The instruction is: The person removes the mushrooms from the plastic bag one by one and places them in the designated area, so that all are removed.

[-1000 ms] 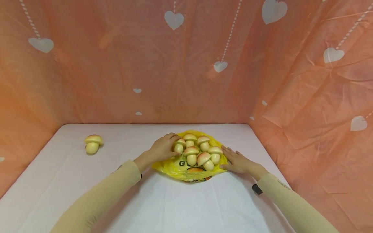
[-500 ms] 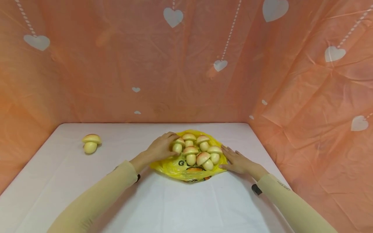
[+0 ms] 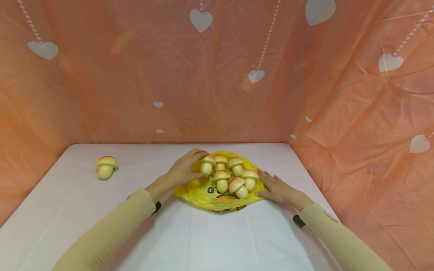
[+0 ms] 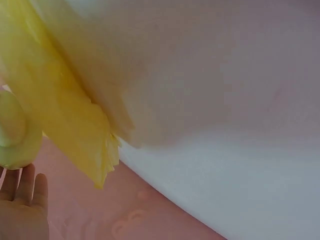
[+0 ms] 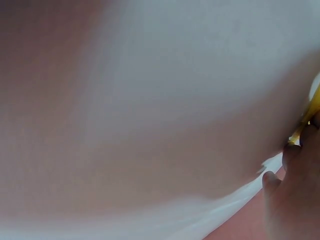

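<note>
Several toy mushrooms with pinkish caps and pale stems lie on a flattened yellow plastic bag (image 3: 194, 192) in the head view. My left hand (image 3: 183, 168) is at the bag's left side, thumb and fingers spread to either side of the leftmost mushroom (image 3: 206, 167). In the left wrist view its straight fingers (image 4: 25, 186) meet the edge of a mushroom (image 4: 17, 140), with the bag's yellow film (image 4: 65, 105) beside it. My right hand (image 3: 277, 189) rests with extended fingers on the bag's right edge and holds nothing.
One more toy mushroom (image 3: 106, 166) stands apart at the back left of the white-covered table (image 3: 217, 241). An orange curtain (image 3: 183, 86) with white hearts encloses the back and sides.
The leftmost mushroom has shifted slightly away from me, up close to its neighbour. My left hand has drawn a little left, uncovering more of it. The right hand stays where it was.
</note>
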`<state>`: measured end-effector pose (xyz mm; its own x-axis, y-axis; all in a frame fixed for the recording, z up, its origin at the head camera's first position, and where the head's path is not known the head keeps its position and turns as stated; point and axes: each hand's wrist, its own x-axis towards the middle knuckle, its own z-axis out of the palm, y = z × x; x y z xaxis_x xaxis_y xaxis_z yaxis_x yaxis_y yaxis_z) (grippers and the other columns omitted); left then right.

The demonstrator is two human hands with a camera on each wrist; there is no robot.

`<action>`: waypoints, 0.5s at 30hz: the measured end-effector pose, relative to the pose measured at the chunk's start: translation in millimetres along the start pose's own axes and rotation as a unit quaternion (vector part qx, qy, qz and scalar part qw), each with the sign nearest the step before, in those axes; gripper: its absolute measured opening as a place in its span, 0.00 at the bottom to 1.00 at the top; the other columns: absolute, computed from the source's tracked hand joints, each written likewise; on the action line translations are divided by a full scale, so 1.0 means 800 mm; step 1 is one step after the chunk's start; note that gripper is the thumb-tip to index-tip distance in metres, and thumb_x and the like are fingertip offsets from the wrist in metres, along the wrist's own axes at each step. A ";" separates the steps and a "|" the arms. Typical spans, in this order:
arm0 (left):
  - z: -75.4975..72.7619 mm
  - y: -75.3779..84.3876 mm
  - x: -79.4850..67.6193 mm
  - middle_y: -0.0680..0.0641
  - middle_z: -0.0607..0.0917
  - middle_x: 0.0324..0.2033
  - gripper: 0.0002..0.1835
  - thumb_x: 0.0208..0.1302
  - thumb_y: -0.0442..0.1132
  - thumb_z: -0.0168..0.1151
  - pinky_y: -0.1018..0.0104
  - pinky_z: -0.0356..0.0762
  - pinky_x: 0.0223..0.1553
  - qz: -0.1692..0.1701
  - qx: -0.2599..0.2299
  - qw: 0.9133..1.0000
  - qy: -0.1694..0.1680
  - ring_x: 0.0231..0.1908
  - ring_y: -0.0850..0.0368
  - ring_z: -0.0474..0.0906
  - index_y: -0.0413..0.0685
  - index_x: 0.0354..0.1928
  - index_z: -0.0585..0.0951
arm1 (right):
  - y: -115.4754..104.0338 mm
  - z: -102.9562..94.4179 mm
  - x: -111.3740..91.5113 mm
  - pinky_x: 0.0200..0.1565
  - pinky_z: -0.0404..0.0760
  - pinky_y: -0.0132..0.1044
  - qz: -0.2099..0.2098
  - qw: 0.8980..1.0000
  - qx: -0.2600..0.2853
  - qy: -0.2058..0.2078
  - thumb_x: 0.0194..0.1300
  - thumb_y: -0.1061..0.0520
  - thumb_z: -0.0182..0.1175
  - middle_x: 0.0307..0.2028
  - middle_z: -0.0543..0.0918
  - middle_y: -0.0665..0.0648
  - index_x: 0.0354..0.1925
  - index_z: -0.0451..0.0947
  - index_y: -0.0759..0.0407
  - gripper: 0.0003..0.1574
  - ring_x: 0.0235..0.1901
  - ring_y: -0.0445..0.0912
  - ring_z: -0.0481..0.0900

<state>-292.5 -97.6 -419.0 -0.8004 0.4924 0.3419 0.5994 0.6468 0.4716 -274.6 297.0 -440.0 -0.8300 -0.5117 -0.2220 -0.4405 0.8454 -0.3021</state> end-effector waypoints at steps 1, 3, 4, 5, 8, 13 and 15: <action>-0.001 0.000 -0.001 0.44 0.73 0.69 0.38 0.61 0.46 0.79 0.43 0.72 0.68 0.001 -0.004 1.000 0.003 0.69 0.43 0.71 0.46 0.71 0.74 | 0.000 0.001 0.000 0.77 0.42 0.66 0.001 1.000 -0.001 0.000 0.76 0.32 0.54 0.82 0.44 0.66 0.83 0.42 0.65 0.59 0.81 0.65 0.42; -0.004 -0.001 -0.001 0.45 0.73 0.69 0.38 0.61 0.45 0.79 0.44 0.72 0.68 0.001 -0.009 1.000 0.010 0.69 0.44 0.71 0.47 0.71 0.74 | 0.001 0.002 0.000 0.77 0.42 0.66 0.000 1.000 -0.001 0.000 0.76 0.32 0.54 0.82 0.44 0.66 0.83 0.42 0.65 0.59 0.80 0.65 0.42; -0.006 -0.002 -0.002 0.45 0.73 0.69 0.38 0.61 0.45 0.79 0.44 0.72 0.68 0.002 -0.012 1.000 0.016 0.69 0.44 0.71 0.47 0.71 0.74 | 0.001 0.002 0.000 0.77 0.42 0.66 -0.001 1.000 -0.002 0.001 0.76 0.32 0.54 0.82 0.44 0.66 0.82 0.42 0.66 0.59 0.80 0.65 0.43; -0.007 -0.002 -0.003 0.45 0.73 0.69 0.38 0.61 0.45 0.79 0.44 0.72 0.68 0.004 -0.013 1.000 0.022 0.69 0.44 0.71 0.46 0.71 0.74 | 0.001 0.002 0.000 0.77 0.42 0.66 -0.001 1.000 -0.002 0.001 0.76 0.32 0.54 0.82 0.44 0.66 0.82 0.42 0.66 0.59 0.80 0.66 0.43; -0.013 -0.003 -0.005 0.44 0.74 0.68 0.40 0.59 0.45 0.80 0.44 0.73 0.67 0.010 -0.015 0.999 0.044 0.66 0.44 0.73 0.45 0.71 0.74 | 0.001 0.002 -0.001 0.77 0.43 0.66 -0.002 1.000 -0.005 0.001 0.76 0.32 0.54 0.82 0.45 0.67 0.82 0.42 0.66 0.59 0.80 0.66 0.43; -0.025 -0.007 -0.010 0.44 0.74 0.67 0.41 0.56 0.43 0.82 0.45 0.76 0.64 0.026 -0.017 0.996 0.079 0.63 0.44 0.76 0.43 0.70 0.74 | -0.001 0.000 -0.002 0.77 0.43 0.67 -0.004 1.000 -0.002 0.004 0.76 0.32 0.54 0.82 0.45 0.67 0.82 0.42 0.66 0.59 0.80 0.66 0.43; -0.030 -0.010 -0.012 0.45 0.74 0.67 0.41 0.56 0.43 0.82 0.46 0.76 0.64 0.028 -0.018 0.996 0.085 0.63 0.45 0.76 0.44 0.71 0.74 | -0.002 0.000 -0.002 0.77 0.42 0.67 -0.004 1.000 -0.001 0.004 0.76 0.32 0.54 0.82 0.45 0.67 0.82 0.42 0.66 0.59 0.80 0.66 0.42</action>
<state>-290.1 -121.4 -406.5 -0.7580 0.4186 0.5003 0.6445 0.5986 0.4757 -272.7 296.6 -439.0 -0.8295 -0.5165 -0.2125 -0.4469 0.8420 -0.3021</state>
